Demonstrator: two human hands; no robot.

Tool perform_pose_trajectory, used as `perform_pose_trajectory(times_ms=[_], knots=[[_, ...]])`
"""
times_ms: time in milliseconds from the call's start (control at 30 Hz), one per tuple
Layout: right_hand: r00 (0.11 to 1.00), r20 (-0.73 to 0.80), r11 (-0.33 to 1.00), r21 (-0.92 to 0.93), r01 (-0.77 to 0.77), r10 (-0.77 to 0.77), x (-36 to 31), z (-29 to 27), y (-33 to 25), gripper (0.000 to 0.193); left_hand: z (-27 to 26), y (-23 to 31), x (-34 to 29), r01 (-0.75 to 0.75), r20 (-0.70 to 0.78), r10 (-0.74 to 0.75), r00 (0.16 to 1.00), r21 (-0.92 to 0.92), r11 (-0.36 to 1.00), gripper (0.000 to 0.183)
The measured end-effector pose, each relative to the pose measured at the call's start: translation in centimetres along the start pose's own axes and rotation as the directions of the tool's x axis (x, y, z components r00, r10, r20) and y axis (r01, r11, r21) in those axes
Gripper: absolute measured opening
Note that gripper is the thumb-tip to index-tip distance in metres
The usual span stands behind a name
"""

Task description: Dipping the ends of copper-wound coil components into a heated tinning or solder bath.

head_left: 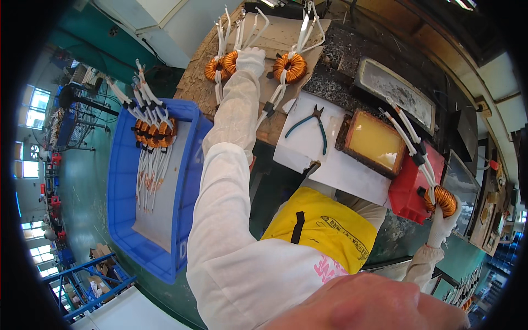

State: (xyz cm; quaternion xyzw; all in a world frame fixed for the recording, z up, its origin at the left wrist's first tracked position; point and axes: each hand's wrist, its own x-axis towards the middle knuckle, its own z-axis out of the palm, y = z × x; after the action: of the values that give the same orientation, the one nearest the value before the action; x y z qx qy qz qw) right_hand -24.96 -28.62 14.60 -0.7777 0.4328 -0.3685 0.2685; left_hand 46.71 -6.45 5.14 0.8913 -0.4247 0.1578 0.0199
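My left hand point(251, 60), in a white glove, reaches to the far side of the bench and is closed on the edge of a copper-wound toroidal coil point(230, 62), partly hiding it. Close on its left lies another toroidal coil point(215, 69); a third coil point(290, 68) with white leads sits to its right. At the right, my gloved right hand point(441, 226) is closed around a toroidal coil point(444, 202). That coil's white sleeved leads point(408, 132) point up and away, past a red box point(413, 184).
Green-handled cutting pliers point(313, 125) lie on white sheet point(291, 146). Beside them is a brown-rimmed tray of yellowish material point(374, 141), with a grey-topped rectangular tray point(397, 93) behind. A blue crate point(184, 220) at the left holds several coils point(155, 133).
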Motion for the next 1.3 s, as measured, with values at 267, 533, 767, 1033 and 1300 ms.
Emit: perform_pose_trajectory(times_ms=[267,533,767,1033,1300], knots=[[0.997,-0.038,0.997,-0.017,-0.073,0.073,-0.5,0.0,-0.8,0.059,3.1,0.0,2.8,0.008,0.196,-0.04,0.98,0.161,0.987,0.021],[0.991,-0.073,0.994,-0.016,-0.109,0.108,-0.8,0.1,-1.2,0.061,4.1,-0.7,3.1,0.013,0.104,-0.027,0.994,0.134,0.991,0.017],[0.995,-0.041,0.996,-0.007,-0.092,0.091,-0.3,0.7,-2.1,0.06,-2.4,4.2,5.0,-0.059,-0.186,-0.17,0.968,-0.823,0.565,0.028],[0.998,-0.059,0.999,0.042,-0.021,0.024,-0.5,0.5,-2.2,0.055,-16.2,20.7,8.4,-0.061,0.084,0.261,0.962,-0.862,0.504,0.036],[0.998,-0.057,1.0,0.0,0.023,-0.023,-0.3,0.8,-2.6,0.056,-12.4,26.3,11.6,-0.117,0.185,0.42,0.888,-0.794,0.596,0.043]])
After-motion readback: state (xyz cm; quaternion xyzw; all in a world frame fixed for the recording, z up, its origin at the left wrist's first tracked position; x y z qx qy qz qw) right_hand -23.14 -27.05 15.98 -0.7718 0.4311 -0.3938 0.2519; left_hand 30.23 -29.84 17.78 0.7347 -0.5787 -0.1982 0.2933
